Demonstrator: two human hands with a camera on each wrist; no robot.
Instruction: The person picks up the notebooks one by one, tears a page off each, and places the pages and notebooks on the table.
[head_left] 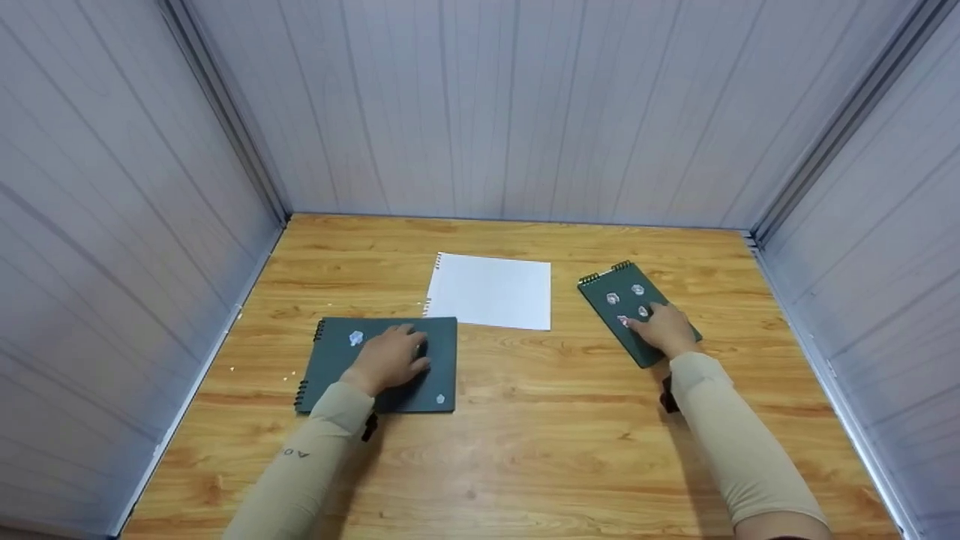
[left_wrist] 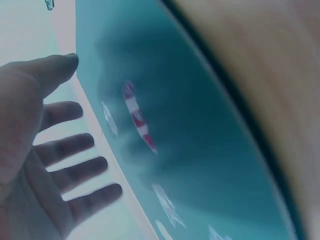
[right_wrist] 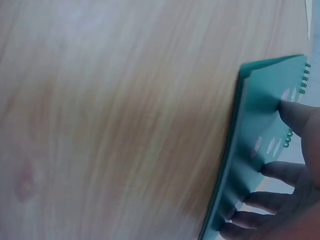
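My left hand (head_left: 387, 360) is over a large dark green spiral notebook (head_left: 442, 356) lying closed on the left of the table, rings to its left. In the left wrist view, its fingers are spread and nearly straight above the cover, which carries pale stickers and a red-and-white one (left_wrist: 137, 117). On the right, a smaller green spiral pad (head_left: 626, 326) lies at a slant, rings toward the far side. Thumb and fingertips of my right hand (head_left: 666, 330) rest on its stickered cover. The right wrist view shows those fingers loosely extended along the pad (right_wrist: 250, 135).
Between the two notebooks, farther back, lies a white sheet (head_left: 491, 292) with a torn ring edge; the large notebook overlaps its near left corner. Small paper scraps (head_left: 289, 376) dot the wood table (head_left: 517, 435) at left. Panel walls (head_left: 480, 112) enclose the back and both sides.
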